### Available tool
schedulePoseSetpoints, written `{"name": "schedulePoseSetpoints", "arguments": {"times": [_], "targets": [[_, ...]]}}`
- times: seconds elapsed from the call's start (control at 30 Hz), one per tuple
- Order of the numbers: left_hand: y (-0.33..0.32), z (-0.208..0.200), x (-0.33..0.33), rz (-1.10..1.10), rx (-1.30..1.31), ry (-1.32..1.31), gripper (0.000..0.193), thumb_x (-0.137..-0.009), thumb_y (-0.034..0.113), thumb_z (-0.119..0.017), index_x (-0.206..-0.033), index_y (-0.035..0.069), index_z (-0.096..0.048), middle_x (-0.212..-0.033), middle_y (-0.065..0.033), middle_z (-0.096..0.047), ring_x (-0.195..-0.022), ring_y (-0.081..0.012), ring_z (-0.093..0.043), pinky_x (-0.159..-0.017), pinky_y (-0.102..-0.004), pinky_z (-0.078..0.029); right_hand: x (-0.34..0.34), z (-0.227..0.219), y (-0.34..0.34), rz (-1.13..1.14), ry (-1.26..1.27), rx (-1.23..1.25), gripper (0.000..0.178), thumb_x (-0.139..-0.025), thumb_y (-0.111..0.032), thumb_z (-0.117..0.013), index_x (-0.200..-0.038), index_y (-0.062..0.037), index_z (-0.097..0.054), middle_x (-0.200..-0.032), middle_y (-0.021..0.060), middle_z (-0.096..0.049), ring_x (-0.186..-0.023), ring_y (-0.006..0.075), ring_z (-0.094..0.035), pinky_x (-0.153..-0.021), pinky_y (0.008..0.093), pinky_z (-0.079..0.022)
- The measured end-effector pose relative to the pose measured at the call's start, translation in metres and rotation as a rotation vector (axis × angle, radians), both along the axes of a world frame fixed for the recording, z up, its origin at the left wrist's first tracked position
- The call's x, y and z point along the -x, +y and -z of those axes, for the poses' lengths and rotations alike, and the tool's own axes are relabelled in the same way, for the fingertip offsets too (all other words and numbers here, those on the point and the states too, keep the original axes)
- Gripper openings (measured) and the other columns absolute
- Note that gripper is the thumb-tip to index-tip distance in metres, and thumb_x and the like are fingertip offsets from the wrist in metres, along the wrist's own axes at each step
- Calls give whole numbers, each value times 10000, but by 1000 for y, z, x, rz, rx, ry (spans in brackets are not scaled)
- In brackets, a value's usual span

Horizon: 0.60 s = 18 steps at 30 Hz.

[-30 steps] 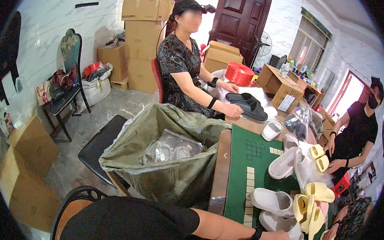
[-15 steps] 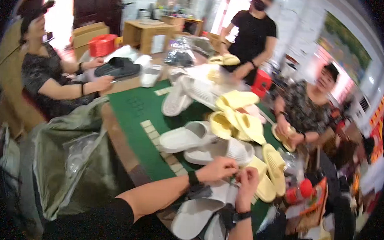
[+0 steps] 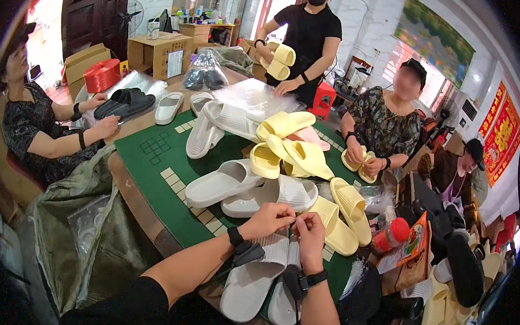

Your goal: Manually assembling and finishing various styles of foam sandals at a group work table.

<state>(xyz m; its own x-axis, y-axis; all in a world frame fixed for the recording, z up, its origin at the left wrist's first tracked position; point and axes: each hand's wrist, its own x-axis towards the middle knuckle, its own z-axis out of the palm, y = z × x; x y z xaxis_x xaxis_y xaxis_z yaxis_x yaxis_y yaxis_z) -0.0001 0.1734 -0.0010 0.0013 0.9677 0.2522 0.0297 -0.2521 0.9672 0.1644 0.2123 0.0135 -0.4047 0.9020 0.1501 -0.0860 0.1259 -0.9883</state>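
My left hand [image 3: 267, 221] and my right hand [image 3: 310, 239] meet fingertip to fingertip above the near side of the table, both pinched closed. Whatever lies between the fingertips is too small to make out. Directly beneath them rest a light grey slide slipper [image 3: 246, 288] and a second grey slipper [image 3: 282, 308], partly covered by my hands and wrists. Just beyond my left hand lie more grey slippers [image 3: 223, 183]. A yellow slipper [image 3: 334, 228] is close to my right hand, with another yellow slipper [image 3: 353, 210] beside it.
Yellow and grey slippers pile on the green table [image 3: 153, 177]. Three people around it handle slippers; another person sits far right. A red-lidded jar [image 3: 393, 233] and white plastic strands [image 3: 355, 279] are to my right. A large olive sack [image 3: 85, 236] stands left.
The view has shifted, so the table sits further left. My hands stay pinched together over the grey slippers. The person standing opposite now holds the yellow slippers up higher.
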Motion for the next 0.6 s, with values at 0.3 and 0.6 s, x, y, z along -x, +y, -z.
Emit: {"name": "schedulePoseSetpoints", "arguments": {"times": [0.3,0.6], "targets": [[-1,15,3,57,18,-191,224,-962,209,-631,-979,-6,-692,-907,-55,-710,-820,-118,-645,-720,-286,-528,7,26,11,-10,-73,-170,106,-964,-166,-619,-985,-92,-546,-834,2,-569,-767,97,-573,-655,241,-472],[24,45,3,-263,-360,190,277,-944,265,-667,-901,-5,-711,-818,-110,-712,-709,-194,-678,-617,-341,-532,11,-9,-14,55,-132,-250,258,-994,-250,-646,-1006,3,-598,-809,72,-607,-671,138,-523,-582,305,-457]]}}
